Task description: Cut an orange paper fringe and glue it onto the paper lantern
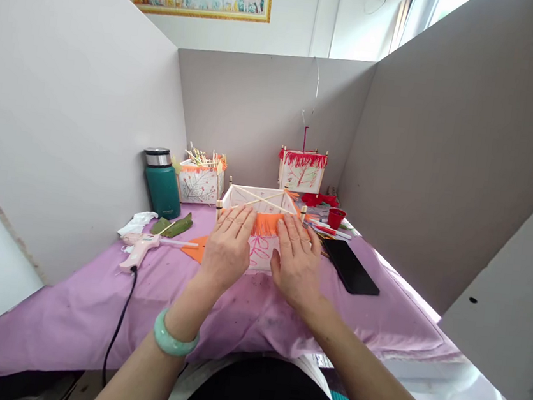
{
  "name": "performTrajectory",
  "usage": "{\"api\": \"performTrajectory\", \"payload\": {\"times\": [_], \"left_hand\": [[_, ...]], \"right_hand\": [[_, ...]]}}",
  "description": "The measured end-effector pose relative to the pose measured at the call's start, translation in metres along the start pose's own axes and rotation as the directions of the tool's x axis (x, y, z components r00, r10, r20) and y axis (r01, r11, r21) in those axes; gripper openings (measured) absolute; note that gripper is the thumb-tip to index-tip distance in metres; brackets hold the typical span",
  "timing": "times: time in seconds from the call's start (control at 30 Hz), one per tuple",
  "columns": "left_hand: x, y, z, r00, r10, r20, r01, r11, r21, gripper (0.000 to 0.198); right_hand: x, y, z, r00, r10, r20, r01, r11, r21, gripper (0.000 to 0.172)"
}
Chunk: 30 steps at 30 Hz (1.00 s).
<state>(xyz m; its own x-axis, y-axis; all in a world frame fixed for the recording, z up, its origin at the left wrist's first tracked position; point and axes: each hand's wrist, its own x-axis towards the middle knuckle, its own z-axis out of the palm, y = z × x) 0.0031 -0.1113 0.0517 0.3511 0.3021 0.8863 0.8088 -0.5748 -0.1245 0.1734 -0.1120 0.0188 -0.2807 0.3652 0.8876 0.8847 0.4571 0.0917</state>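
Note:
In front of me stands a paper lantern (260, 254), box-shaped, with pink leaf drawings and thin crossed sticks over its top. An orange paper fringe (266, 224) runs along the upper edge of its near side. My left hand (228, 247) lies flat with fingers stretched over the fringe's left part. On the right part, my right hand (297, 258) rests with its fingers extended and slightly apart. Both palms hide much of the lantern's near face. A piece of orange paper (195, 248) lies left of my left hand.
Left are a pink glue gun (141, 250), green leaves (179, 225) and a green bottle (164, 185). Behind stand a box of sticks (200, 183) and a hanging red-fringed lantern (301, 173). A black phone (351, 266) and red cup (336, 218) lie right. Grey panels (258, 106) enclose the table.

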Motion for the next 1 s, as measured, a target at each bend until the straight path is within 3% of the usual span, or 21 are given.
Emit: {"api": "performTrajectory", "payload": {"times": [0.1,0.23,0.37,0.5,0.6,0.7,0.8,1.0], "left_hand": [[-0.01,-0.003,0.003,0.999,-0.049,-0.023,0.049,0.999,0.011,0.057],[-0.02,-0.005,-0.006,0.968,-0.125,-0.22,0.123,0.992,-0.02,0.049],[-0.006,-0.003,-0.016,0.943,-0.14,-0.302,0.142,0.99,-0.015,0.037],[0.026,-0.002,-0.018,0.988,-0.055,-0.142,0.063,0.997,0.048,0.028],[0.046,-0.007,-0.013,0.998,-0.046,0.036,0.041,0.99,0.131,0.027],[0.054,-0.015,-0.008,0.981,-0.065,0.185,0.033,0.984,0.175,0.028],[0.056,-0.021,-0.006,0.959,-0.102,0.265,0.057,0.983,0.172,0.029],[0.069,-0.019,-0.012,0.898,-0.18,0.402,0.102,0.973,0.209,0.03]], "right_hand": [[-0.01,0.005,0.008,0.999,0.028,0.018,-0.028,1.0,0.005,0.056],[-0.021,0.012,0.006,0.996,0.057,-0.066,-0.052,0.996,0.073,0.045],[-0.003,0.007,-0.01,0.984,0.039,-0.173,-0.002,0.978,0.208,0.037],[0.036,0.0,-0.017,0.985,-0.053,-0.165,0.097,0.958,0.271,0.031],[0.062,-0.001,-0.01,0.996,-0.069,-0.06,0.082,0.967,0.243,0.027],[0.078,0.004,0.001,0.993,-0.045,0.11,0.022,0.979,0.202,0.026],[0.086,0.008,0.005,0.971,0.011,0.24,-0.071,0.968,0.24,0.024],[0.102,0.012,-0.004,0.877,0.169,0.449,-0.313,0.911,0.269,0.022]]}}
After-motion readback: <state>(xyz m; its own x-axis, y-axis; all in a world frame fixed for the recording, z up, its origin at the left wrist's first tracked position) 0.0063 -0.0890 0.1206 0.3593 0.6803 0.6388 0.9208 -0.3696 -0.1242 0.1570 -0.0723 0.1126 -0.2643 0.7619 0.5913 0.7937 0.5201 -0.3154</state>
